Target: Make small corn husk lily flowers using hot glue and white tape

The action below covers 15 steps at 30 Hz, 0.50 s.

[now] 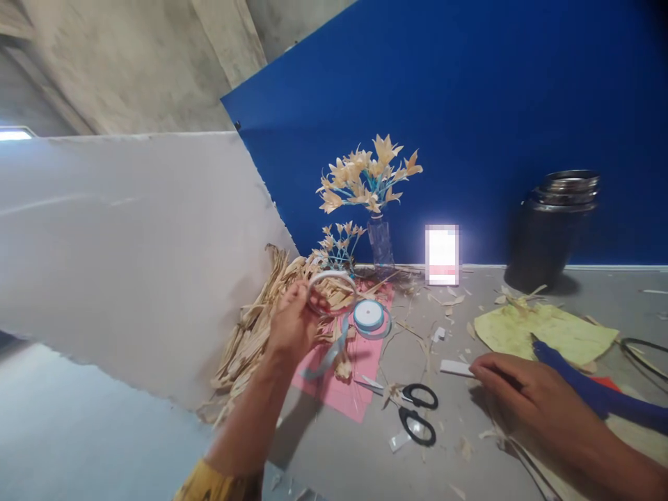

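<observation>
Pale dried husk strips (pixel 255 327) lie in a heap at 9 o'clock of the table (pixel 600 292), and above them the left hand (pixel 292 325) holds up a clear tape ring (pixel 330 292), the fingers closed on its left rim. Just at 4 o'clock of this ring lies a blue ribbon spool (pixel 369 314) on the pink paper (pixel 349 386), with a loose ribbon tail hanging down. The right hand (pixel 522 393) rests flat on the table at 4 o'clock, fingers stretched, touching a small white strip (pixel 455 367) and holding nothing. Black scissors (pixel 417 412) lie between both hands. I judge the step is picking up the tape; the next move seems to ask for finding the tape end, and the free hand is near for this. A bottle of husk flowers (pixel 373 181) stands at 12 o'clock.
</observation>
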Tool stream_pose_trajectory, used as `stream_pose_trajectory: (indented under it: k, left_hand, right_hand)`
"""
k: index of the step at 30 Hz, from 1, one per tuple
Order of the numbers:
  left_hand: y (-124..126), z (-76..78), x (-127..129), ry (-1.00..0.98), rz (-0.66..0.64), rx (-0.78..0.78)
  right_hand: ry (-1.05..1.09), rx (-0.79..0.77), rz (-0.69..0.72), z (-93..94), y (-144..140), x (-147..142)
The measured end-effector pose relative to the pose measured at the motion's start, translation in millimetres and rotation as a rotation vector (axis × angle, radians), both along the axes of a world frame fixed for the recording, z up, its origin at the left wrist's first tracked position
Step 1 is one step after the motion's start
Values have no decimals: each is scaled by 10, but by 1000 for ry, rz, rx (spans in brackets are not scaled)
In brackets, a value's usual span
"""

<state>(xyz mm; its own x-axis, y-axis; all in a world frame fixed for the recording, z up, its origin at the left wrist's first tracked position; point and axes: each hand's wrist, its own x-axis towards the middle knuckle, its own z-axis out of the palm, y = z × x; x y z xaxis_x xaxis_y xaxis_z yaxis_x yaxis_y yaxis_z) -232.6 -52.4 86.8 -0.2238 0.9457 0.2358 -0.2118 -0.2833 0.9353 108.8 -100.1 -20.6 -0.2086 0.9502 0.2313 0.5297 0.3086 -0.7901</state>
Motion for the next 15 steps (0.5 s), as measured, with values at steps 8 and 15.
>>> stream_pose_trajectory:
  k: [8,15]
  left_hand:
    - [-375,-315,1031,-444,-460,-331]
    - [-431,-423,1235,-349,-578,-490]
  right_hand:
    - [527,-207,6,285,-146,-132]
    - [555,-104,-117,403,-219,-181]
